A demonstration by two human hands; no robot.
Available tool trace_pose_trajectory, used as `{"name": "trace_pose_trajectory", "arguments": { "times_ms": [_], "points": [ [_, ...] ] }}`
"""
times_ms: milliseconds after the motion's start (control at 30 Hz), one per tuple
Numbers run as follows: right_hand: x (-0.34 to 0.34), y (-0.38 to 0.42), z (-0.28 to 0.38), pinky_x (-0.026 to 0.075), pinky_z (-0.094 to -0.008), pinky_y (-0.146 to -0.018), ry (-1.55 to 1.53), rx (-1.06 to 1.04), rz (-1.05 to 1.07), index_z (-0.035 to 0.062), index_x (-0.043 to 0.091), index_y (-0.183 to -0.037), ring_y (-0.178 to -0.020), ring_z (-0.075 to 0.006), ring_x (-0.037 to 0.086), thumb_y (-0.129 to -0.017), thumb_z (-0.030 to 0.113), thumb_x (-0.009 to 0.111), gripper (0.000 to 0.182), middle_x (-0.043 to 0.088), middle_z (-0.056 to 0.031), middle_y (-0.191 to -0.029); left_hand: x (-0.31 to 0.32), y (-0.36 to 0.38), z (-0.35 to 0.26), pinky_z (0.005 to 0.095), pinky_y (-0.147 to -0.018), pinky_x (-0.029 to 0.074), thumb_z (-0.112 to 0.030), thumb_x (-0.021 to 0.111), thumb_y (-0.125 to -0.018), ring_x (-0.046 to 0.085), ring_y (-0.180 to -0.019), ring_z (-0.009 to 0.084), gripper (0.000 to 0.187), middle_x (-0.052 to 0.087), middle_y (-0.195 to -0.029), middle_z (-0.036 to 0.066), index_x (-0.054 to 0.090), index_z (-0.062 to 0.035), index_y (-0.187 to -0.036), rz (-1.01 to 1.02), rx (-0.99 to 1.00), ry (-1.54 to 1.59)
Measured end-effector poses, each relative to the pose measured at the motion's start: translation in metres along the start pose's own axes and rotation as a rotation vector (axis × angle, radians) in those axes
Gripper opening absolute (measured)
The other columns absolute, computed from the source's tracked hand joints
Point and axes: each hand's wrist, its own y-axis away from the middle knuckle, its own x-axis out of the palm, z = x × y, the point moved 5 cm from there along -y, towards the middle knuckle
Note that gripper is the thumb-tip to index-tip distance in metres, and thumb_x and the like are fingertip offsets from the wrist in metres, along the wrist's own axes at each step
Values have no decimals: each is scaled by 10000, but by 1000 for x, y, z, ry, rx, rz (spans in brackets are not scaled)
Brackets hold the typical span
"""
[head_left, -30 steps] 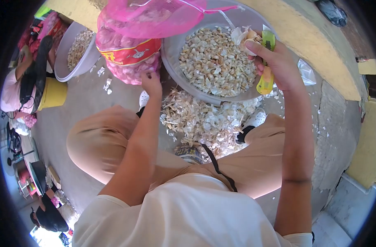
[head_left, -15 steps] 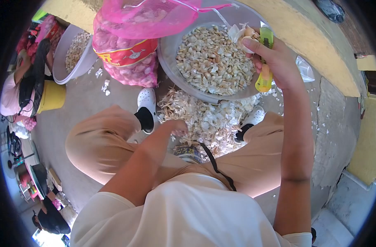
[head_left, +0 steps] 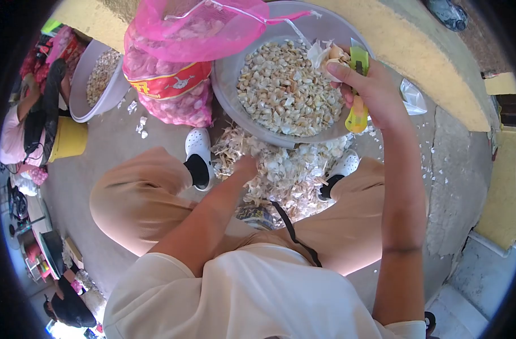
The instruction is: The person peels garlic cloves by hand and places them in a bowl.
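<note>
My right hand (head_left: 374, 90) is closed over the right rim of a wide grey basin (head_left: 227, 104). Between its thumb and fingers sits a partly peeled garlic bulb (head_left: 334, 58) with loose white skin. The same hand holds a yellow-green box cutter (head_left: 358, 85), blade end pointing away from me. Many garlic cloves (head_left: 289, 90) fill the basin's bottom. Over the heap of garlic skins (head_left: 292, 169) between my feet is my left hand (head_left: 246, 168), blurred, its fingers not readable.
A pink mesh sack of garlic (head_left: 167, 73) stands left of the basin, its loose top overhanging the rim. Farther left, a person sits by another basin (head_left: 80, 107) and a yellow bucket (head_left: 70, 138). A low yellow ledge (head_left: 433, 73) curves along the far right.
My left hand has moved slightly forward over the garlic skins. My right hand keeps its hold on the garlic bulb and box cutter. The whole view has shifted a little.
</note>
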Motion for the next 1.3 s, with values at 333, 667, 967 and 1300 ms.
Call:
{"name": "trace_pose_trajectory", "arguments": {
  "times_ms": [333,667,967,1300],
  "points": [
    [2,-2,0,355,-196,-405,-1,12,-2,35,562,-855,-456,-46,434,-734,257,662,272,512,2,-624,0,-46,46,406,-905,395,-239,703,-639,421,-1107,387,760,229,-1323,195,292,-82,-1259,-356,1,360],
    [-5,-6,-2,356,-199,-405,25,29,-23,37,547,-811,-456,-52,433,-721,271,674,280,507,0,-611,-6,-81,24,398,-941,358,-275,687,-654,348,-1176,343,799,208,-1349,171,241,-62,-1282,-405,93,12],
    [-4,-5,-5,364,-200,-407,-4,21,-22,30,540,-814,-460,-56,438,-726,270,668,286,511,-4,-620,2,-69,3,362,-852,430,-202,606,-646,510,-1009,325,496,521,-1087,207,491,-32,-1097,-302,180,193],
    [-3,0,-5,360,-180,-449,2,57,28,16,490,-1137,-513,-44,425,-746,263,662,493,506,4,-706,-9,-75,40,392,-823,435,-288,722,-579,509,-1010,331,625,537,-1069,152,474,-60,-1106,-391,-161,435]
  ]
}}
